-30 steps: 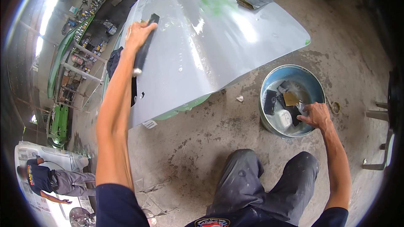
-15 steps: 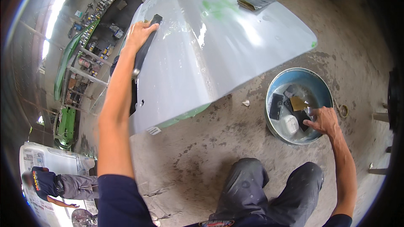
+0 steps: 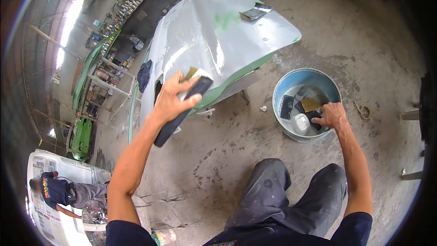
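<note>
My left hand (image 3: 169, 96) grips a long black sanding block (image 3: 182, 115), raised in front of the near edge of a car hood (image 3: 182, 50). A tan piece of sandpaper (image 3: 193, 72) shows at the block's far end, beside my fingers. The hood is coated pale grey, wet and shiny, with green patches and a green underside. On my right, a blue bucket (image 3: 328, 87) holds cloudy water. My right hand (image 3: 335, 115) reaches into it, thumb and fingers apart over a dark sheet (image 3: 313, 117). A tan sheet (image 3: 310, 105), black pad (image 3: 287, 107) and white container (image 3: 301, 124) are there too.
A folded dark-and-silver sheet (image 3: 256, 12) lies on the hood's far right. A dark cloth (image 3: 144, 76) hangs at its left side. A tape roll (image 3: 365, 112) lies right of the bucket. At lower left another person (image 3: 57, 189) stands by a white vehicle.
My left hand has lifted the sanding block off the hood and drawn it back toward me. My right hand stays in the bucket. The whole view has shifted.
</note>
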The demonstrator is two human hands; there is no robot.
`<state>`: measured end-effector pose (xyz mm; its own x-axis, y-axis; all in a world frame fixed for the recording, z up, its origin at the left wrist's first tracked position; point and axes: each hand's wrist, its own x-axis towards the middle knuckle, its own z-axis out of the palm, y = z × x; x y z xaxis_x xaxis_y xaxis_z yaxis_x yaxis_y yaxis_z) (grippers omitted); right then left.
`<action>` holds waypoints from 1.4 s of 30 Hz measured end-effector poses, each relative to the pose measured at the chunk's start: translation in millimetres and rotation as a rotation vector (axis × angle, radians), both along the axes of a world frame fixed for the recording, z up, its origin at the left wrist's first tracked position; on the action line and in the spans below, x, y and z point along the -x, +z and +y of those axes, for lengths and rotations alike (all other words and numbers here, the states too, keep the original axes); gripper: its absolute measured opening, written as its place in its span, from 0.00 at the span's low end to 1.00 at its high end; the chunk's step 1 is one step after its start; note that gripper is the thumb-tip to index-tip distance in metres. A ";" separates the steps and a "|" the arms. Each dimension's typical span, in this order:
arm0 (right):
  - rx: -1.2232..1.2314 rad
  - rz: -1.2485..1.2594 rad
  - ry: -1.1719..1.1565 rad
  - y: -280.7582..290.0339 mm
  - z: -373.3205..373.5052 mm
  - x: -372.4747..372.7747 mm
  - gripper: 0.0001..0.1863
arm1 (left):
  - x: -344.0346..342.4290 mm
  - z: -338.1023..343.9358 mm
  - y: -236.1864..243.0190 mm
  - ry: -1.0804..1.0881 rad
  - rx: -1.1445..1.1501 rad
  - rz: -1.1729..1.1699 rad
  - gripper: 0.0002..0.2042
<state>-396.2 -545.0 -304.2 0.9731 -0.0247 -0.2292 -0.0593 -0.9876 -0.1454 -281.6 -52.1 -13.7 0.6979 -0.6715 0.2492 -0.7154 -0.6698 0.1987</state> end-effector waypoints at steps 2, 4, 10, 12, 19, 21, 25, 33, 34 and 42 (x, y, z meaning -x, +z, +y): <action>-0.011 -0.024 0.002 -2.4 -1.8 0.9 0.32 | 35.9 -12.3 7.5 -0.006 -0.061 -0.057 0.30; -0.030 -0.047 0.013 -4.8 -4.4 0.7 0.32 | 64.6 -26.8 11.9 -0.146 -0.134 -0.112 0.29; -0.068 -0.075 0.009 -12.5 -10.6 1.5 0.34 | 92.6 -97.6 -65.4 -0.406 -0.166 -0.216 0.32; -0.087 -0.096 -0.007 -14.0 -11.4 1.3 0.35 | 71.1 -138.0 -109.7 -0.388 0.035 -0.228 0.31; -0.078 -0.161 -0.065 -13.0 -9.6 0.4 0.16 | -36.9 -289.1 -296.8 0.246 0.405 0.890 0.25; -0.051 -0.140 -0.057 -12.4 -9.4 -0.9 0.18 | -57.0 -313.6 -357.1 0.367 0.427 1.048 0.27; -0.091 -0.120 -0.071 -11.8 -9.5 -2.5 0.20 | -76.9 -351.2 -439.8 0.555 0.288 0.926 0.34; -0.216 -0.121 -0.117 -13.6 -8.0 -4.5 0.20 | -59.4 -391.2 -500.3 0.572 -0.140 0.961 0.32; -0.233 -0.115 -0.118 -13.4 -8.3 -5.0 0.20 | -57.5 -391.1 -506.3 0.569 -0.150 0.980 0.31; -0.272 -0.208 -0.102 -9.3 -7.9 -4.7 0.21 | -41.8 -370.5 -464.6 0.434 0.611 1.413 0.23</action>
<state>-391.5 -552.9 -313.5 0.9953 -0.0890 -0.0377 -0.0966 -0.9015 -0.4218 -239.9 -422.7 -478.4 0.6937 -0.4162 -0.5879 0.4816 -0.3390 0.8082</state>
